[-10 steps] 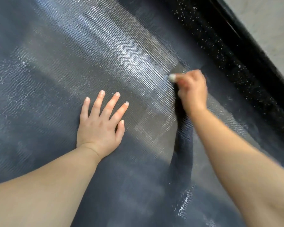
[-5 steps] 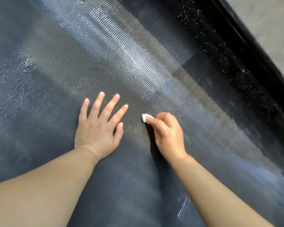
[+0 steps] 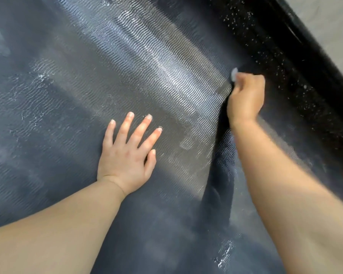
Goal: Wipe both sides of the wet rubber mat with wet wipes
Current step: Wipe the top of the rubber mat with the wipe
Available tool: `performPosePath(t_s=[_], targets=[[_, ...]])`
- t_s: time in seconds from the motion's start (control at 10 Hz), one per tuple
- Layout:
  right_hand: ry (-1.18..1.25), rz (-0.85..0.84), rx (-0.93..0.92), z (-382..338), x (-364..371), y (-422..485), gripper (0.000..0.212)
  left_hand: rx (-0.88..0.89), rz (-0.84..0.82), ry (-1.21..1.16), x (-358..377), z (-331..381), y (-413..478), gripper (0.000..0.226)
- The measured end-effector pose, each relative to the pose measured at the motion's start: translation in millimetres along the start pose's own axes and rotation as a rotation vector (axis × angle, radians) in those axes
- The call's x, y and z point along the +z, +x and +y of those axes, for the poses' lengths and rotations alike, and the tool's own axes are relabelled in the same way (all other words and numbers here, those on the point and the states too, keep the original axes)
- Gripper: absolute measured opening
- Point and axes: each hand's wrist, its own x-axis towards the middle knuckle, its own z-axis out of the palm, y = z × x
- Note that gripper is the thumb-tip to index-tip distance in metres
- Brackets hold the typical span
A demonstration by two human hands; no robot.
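Note:
A dark rubber mat with a fine wavy ribbed texture fills almost the whole view; a shiny wet band runs diagonally across its middle. My left hand lies flat on the mat with fingers spread, pressing it down. My right hand is curled round a small white wet wipe, of which only a corner sticks out above the fingers. That hand presses the wipe on the mat near its far right edge.
A black speckled surface runs along the mat's right side, ending in a dark edge with pale floor beyond. White residue streaks mark the mat near the bottom and at the left.
My right hand has swept the wipe from beside my left hand back out to the far right edge of the mat. My left hand stayed flat in place.

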Motion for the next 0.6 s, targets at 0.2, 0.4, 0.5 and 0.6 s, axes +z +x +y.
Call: performPosePath(t_s=[0.2, 0.4, 0.5, 0.6], targets=[[0.204, -0.246, -0.54, -36.9, -14.4, -166.2, 0.017, -0.005, 0.001, -0.014, -0.5, -0.4, 0.3, 0.052], [0.124, -0.271, -0.71, -16.7, -14.1, -78.3, 0.016, -0.001, 0.002, -0.013, 0.0, -0.9, 0.9, 0.052], [0.116, -0.096, -0.243, -5.9, -1.1, 3.2, 0.018, -0.002, 0.002, -0.013, 0.2, -1.0, 0.6, 0.052], [0.129, 0.046, 0.14, 3.1, 9.8, 53.2, 0.024, -0.003, 0.004, -0.005, -0.2, -0.7, 0.0, 0.052]])
